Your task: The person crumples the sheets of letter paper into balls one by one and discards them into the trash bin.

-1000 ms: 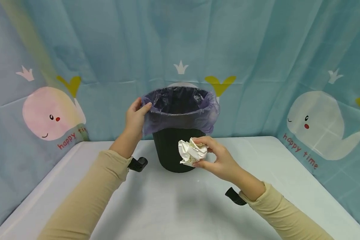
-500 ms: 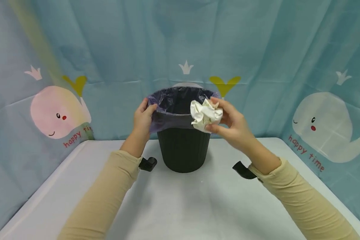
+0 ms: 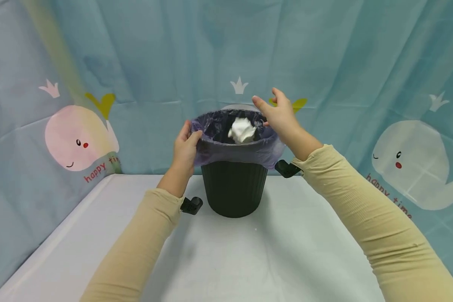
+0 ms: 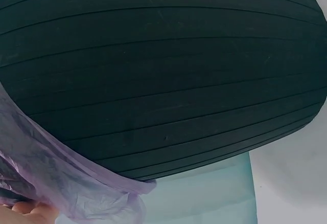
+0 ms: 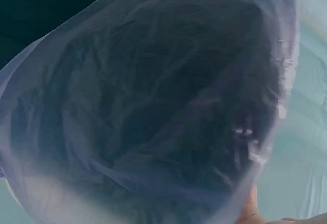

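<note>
A dark ribbed trash bin (image 3: 234,188) stands on the table, lined with a purple plastic bag (image 3: 241,153) folded over its rim. My left hand (image 3: 184,149) grips the bagged rim on the left side, thumb outside; in the left wrist view only some fingers (image 4: 28,213) show at the bag's edge. A blurred ball of crumpled white paper (image 3: 242,130) is in the mouth of the bin, apart from both hands. Above the right side of the rim, my right hand (image 3: 281,117) has its fingers spread and holds nothing. The right wrist view is filled mostly by the bag (image 5: 153,106).
A white-covered table (image 3: 226,260) bears the bin near its back edge. Behind and at both sides hangs a blue curtain (image 3: 196,50) with whale prints. Black wrist-camera mounts (image 3: 191,205) stick out from the sleeves.
My right hand has carried the paper ball up from in front of the bin to over its mouth and let it go. The left hand keeps its grip on the rim.
</note>
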The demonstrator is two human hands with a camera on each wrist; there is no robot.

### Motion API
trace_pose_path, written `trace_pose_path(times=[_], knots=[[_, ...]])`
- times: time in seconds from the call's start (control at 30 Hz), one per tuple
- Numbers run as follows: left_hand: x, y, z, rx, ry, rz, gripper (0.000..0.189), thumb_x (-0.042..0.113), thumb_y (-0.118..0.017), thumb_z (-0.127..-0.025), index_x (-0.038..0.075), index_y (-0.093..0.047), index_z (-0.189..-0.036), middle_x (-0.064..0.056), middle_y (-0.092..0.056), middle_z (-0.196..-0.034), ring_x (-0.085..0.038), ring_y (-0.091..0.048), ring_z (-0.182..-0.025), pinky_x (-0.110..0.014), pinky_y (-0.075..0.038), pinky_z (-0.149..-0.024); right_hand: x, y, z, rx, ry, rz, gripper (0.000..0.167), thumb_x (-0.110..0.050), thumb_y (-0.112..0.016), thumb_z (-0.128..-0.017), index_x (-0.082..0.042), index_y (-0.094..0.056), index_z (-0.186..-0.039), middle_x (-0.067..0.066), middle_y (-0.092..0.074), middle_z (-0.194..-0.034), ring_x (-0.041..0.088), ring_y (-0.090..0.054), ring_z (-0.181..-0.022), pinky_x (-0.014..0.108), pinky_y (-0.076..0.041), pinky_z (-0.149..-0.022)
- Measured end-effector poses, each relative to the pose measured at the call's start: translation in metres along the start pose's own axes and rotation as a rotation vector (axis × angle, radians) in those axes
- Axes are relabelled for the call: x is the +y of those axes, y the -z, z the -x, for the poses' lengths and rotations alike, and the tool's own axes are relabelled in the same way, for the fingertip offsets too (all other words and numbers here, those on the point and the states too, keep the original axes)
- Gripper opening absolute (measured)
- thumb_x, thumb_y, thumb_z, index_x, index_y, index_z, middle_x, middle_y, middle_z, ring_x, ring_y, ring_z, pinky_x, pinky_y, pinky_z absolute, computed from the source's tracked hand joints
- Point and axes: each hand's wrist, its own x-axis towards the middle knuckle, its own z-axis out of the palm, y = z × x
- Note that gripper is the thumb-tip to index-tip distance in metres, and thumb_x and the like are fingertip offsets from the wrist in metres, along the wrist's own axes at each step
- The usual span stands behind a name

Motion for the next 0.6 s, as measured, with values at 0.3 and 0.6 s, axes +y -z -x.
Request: trace_pose_path(times=[0.3,0.6], knots=[[0.002,-0.003,0.002,-0.015,-0.004,-0.058,0.061,0.017,-0.045,-0.104,0.015,-0.014,-0.156,0.005,-0.011,-0.162,-0.010,-0.010,-0.146,-0.022,-0.015,-0.114,0.017,0.011,0.019,0.008,0.178,-0.008,0.056,-0.024,-0.056,-0.100,-0.005,-0.034,-0.148,0.010,-0.034,-0.151,0.028,-0.047,-0.124,0.037,-0.044,-0.092],[0.013,0.018,0.005,-0.040,-0.083,-0.245,0.068,0.028,-0.048,-0.103,0.013,-0.009,-0.157,0.002,-0.004,-0.162,-0.018,-0.004,-0.147,-0.030,-0.014,-0.117,0.039,0.038,0.043,-0.016,0.345,0.208,0.039,-0.014,-0.058,-0.098,0.004,-0.052,-0.132,0.016,-0.040,-0.142,0.033,-0.054,-0.113,0.027,-0.047,-0.079]])
